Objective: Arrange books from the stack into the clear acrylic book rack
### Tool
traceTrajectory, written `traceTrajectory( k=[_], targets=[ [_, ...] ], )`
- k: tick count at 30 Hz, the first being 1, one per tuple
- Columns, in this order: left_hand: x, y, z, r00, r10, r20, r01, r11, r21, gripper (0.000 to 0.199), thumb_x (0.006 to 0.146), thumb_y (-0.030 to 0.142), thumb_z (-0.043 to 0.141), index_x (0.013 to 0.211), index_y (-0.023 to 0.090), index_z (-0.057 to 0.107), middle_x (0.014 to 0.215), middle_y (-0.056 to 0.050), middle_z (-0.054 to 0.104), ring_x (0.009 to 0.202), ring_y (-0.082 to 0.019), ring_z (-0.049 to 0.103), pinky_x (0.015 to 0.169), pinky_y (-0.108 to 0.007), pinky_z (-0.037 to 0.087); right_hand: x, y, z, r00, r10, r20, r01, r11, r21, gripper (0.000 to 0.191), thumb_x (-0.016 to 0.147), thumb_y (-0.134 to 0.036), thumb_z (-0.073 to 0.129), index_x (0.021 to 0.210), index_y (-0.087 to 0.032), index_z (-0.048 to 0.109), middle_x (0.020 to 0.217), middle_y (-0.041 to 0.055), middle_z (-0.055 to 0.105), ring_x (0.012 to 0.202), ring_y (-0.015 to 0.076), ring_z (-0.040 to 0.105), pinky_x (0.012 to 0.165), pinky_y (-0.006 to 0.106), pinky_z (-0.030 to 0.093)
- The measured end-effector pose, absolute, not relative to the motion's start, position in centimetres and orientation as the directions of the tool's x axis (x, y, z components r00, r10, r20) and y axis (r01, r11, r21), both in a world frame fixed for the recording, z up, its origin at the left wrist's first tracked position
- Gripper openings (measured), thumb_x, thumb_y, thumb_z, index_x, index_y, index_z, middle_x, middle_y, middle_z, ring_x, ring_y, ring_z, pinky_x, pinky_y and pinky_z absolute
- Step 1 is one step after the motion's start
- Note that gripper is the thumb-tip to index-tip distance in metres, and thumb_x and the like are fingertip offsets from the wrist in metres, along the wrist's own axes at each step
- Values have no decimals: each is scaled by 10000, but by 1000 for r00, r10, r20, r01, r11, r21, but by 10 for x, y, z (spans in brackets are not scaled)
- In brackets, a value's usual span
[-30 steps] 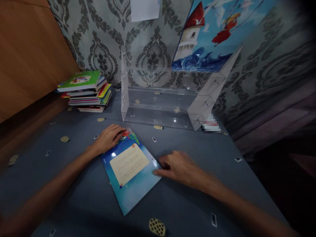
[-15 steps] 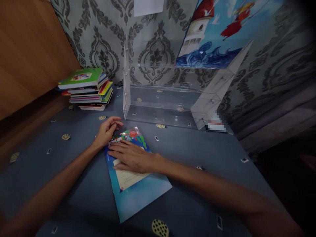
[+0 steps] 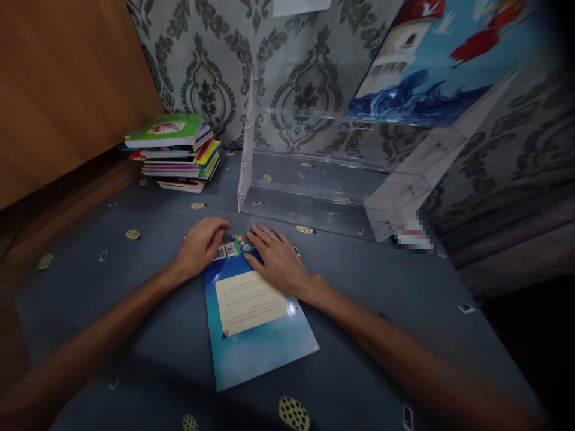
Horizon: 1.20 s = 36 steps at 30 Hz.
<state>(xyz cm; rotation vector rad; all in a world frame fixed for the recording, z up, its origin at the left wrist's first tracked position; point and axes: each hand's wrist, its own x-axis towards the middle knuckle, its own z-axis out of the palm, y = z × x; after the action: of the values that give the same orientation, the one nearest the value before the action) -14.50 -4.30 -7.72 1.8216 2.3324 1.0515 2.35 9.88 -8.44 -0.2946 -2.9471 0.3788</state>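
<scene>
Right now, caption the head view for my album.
Left hand and right hand at a blue book, clear rack behind.

Book [image 3: 260,353]: far corners hidden by left hand [image 3: 197,246] and right hand [image 3: 281,263]; print too small to read
Poster [image 3: 417,72]: top cut off
Paper [image 3: 300,5]: top cut off
Item [image 3: 414,233] by surface's [image 3: 368,275] right edge: pixelated

In front of you, the blue book [image 3: 258,353] lies flat and closed on the surface [image 3: 368,281], turned slightly askew. Its glossy cover fades to light blue at your end, around a cream text panel, with barcode labels and a colorful underwater-like picture at the far end.
</scene>
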Motion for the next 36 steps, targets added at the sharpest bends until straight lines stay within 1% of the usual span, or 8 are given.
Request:
traceTrajectory(
  k=[3,6,13,16,20,23,29,36],
  targets=[
    [-117,-66,-74,-106,934,341,974,29,225,288,1020,255,363,1060,181,638,1017,-91,699,959,-245,617,859,-424,519,27,93,-80,-952,281,124,259,951,-168,500,1041,-370,411,1435,-77,504,1511,195,487,1400,345,425,1115,539,367],
    [-97,-79,-80,-18,954,298,995,-13,100,275,1027,295,395,1151,187,615,1167,-107,671,1082,-272,597,922,-466,520,37,90,-73,-937,334,100,331,943,-43,464,1038,-383,412,1356,-80,563,1402,213,575,1254,373,521,975,526,445],
    [-107,-78,-91,-114,965,235,977,66,202,349,1031,345,420,1336,209,522,1428,-128,559,1287,-276,548,1080,-493,469,79,90,-55,-908,419,-9,418,908,40,336,1033,-366,432,1000,-161,697,1006,154,680,928,288,636,721,369,499],
    [-112,-78,-93,-131,959,253,966,66,250,351,1022,364,440,1327,226,542,1420,-123,568,1283,-284,552,1087,-505,458,78,94,-55,-923,382,43,382,924,-16,334,1035,-328,415,1091,-158,698,1083,157,687,990,303,644,817,422,517],
    [-113,-79,-94,-132,952,277,958,50,284,353,1022,369,431,1329,237,543,1403,-116,576,1283,-280,542,1087,-511,449,48,99,-67,-990,67,125,34,967,-253,430,1041,-270,382,1447,-186,497,1492,130,518,1349,285,496,1085,496,431],
    [-114,-80,-95,-116,956,269,957,35,287,359,1025,377,416,1314,215,555,1377,-125,590,1248,-279,558,1070,-507,460,21,103,-81,-989,-90,113,-127,914,-386,485,1051,-284,370,1519,-163,402,1574,121,425,1466,231,371,1186,470,342],
    [-116,-81,-96,-135,953,270,948,45,315,386,1021,409,406,1303,223,592,1396,-114,587,1290,-294,540,1111,-530,423,17,117,-97,-985,-127,114,-164,889,-428,481,1075,-339,337,1517,-168,416,1608,98,371,1510,191,284,1245,454,235],
    [-113,-80,-95,-165,957,238,953,92,290,386,1015,391,407,1310,233,599,1407,-103,587,1298,-297,536,1122,-545,406,56,119,-95,-995,-17,102,-57,916,-398,509,1071,-403,357,1537,-201,389,1626,87,336,1515,222,272,1242,498,237]
  ],
)
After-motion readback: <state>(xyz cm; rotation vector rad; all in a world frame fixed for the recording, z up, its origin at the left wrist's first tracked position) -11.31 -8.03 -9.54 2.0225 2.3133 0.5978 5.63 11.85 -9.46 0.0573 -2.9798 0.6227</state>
